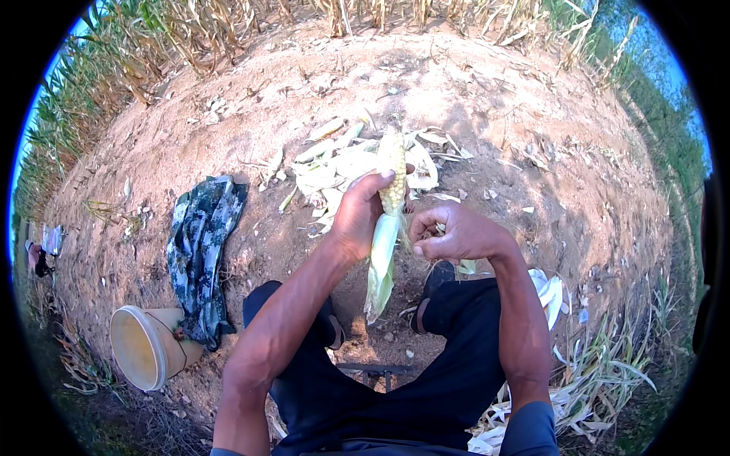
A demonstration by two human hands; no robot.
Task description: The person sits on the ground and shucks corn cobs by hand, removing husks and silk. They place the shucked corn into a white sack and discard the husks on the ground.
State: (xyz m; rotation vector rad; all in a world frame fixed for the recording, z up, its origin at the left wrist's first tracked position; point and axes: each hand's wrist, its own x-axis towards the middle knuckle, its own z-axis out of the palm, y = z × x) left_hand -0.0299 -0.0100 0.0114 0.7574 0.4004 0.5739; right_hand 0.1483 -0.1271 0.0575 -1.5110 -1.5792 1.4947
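Observation:
An ear of corn (392, 196) stands nearly upright in the grip of my left hand (360, 215), its pale yellow kernels bared on the upper part. Green husk (383, 256) still hangs from its lower end, pointing down between my knees. Fine corn silk trails along the ear's right side. Just right of it, my right hand (456, 232) is curled with the fingers closed on a small tuft of corn silk (439, 229). Beyond both hands, a heap of pale stripped husks and some ears (342, 165) lies on the ground, partly covered by my left hand and the corn.
A plastic bucket (140, 347) lies tipped on its side at the left. Beside it a camouflage garment (205, 245) is spread on the bare soil. More husks (587, 393) are piled at my lower right. Dry corn stalks (365, 14) border the far side.

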